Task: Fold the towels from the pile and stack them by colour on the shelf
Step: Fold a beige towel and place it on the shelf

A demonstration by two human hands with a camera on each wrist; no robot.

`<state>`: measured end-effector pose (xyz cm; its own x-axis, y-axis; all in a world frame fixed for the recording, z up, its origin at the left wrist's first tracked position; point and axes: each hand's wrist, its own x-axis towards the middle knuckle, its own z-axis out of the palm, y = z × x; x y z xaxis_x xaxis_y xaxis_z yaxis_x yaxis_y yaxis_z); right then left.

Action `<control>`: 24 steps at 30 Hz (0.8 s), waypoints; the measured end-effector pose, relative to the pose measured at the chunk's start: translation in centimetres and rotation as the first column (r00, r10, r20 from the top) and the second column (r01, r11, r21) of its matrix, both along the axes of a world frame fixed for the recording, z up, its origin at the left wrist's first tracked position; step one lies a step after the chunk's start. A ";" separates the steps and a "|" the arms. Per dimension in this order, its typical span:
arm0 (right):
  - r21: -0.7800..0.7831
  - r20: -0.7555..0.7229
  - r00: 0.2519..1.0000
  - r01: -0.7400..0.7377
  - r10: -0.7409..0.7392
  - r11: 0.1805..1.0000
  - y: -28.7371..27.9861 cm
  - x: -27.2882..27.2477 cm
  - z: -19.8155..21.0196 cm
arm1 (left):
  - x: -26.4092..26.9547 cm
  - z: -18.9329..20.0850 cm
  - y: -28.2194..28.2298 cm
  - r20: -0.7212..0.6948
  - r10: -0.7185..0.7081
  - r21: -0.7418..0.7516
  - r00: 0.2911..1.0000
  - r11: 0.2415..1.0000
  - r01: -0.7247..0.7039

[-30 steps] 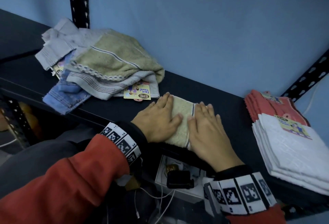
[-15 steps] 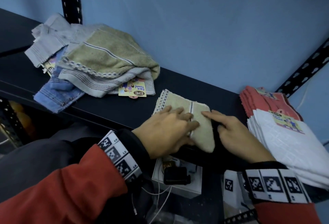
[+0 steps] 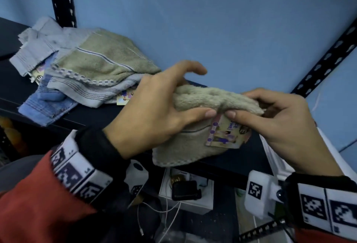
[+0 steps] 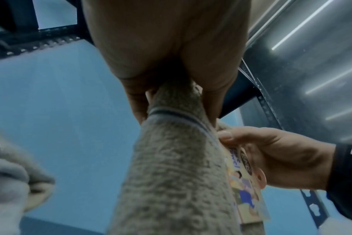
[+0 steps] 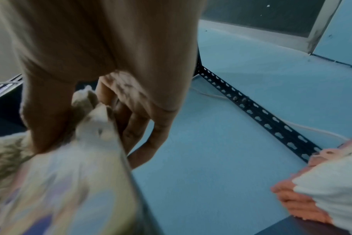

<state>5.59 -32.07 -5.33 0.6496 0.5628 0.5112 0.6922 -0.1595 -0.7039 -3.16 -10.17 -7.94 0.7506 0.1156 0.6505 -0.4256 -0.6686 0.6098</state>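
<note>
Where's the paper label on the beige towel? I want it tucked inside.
In the head view the label hangs on the beige towel, just below the right hand and facing the camera.

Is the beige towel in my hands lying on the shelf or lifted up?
Lifted: both hands pinch the beige towel's top edge, and it hangs down folded.

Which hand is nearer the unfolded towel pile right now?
Left. The left hand is just right of the towel pile, overlapping its edge in the head view. The right hand is farther right, beyond the beige towel both hold.
</note>
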 end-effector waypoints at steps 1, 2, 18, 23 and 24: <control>0.018 0.014 1.000 0.004 -0.004 1.000 0.3 -0.3 0.1 | 0.1 0.0 -0.3 0.038 0.026 0.055 0.999 0.998 -0.028; 0.043 0.010 1.000 0.006 -0.007 0.999 0.5 -0.3 0.2 | 0.2 -0.1 -0.4 0.069 0.020 0.047 0.997 0.999 -0.024; 0.037 -0.631 0.718 0.404 -0.292 0.914 -0.1 4.5 -5.9 | 3.9 -6.4 1.9 -0.481 0.070 -0.150 0.874 0.975 -0.161; -0.267 -0.084 0.796 0.561 -0.599 0.783 2.1 3.0 -6.6 | 4.1 -7.3 0.3 -0.358 0.166 0.124 0.919 0.984 -0.130; -0.294 0.040 0.821 0.554 -0.569 0.779 3.3 1.9 -6.6 | 4.5 -7.5 0.0 -0.355 0.149 0.154 0.923 0.983 -0.100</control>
<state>7.52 -28.77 -11.94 0.9150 0.2033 0.3484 0.3840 -0.7039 -0.5975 1.31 -10.18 -15.47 0.9231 0.1559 0.3516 -0.0997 -0.7859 0.6102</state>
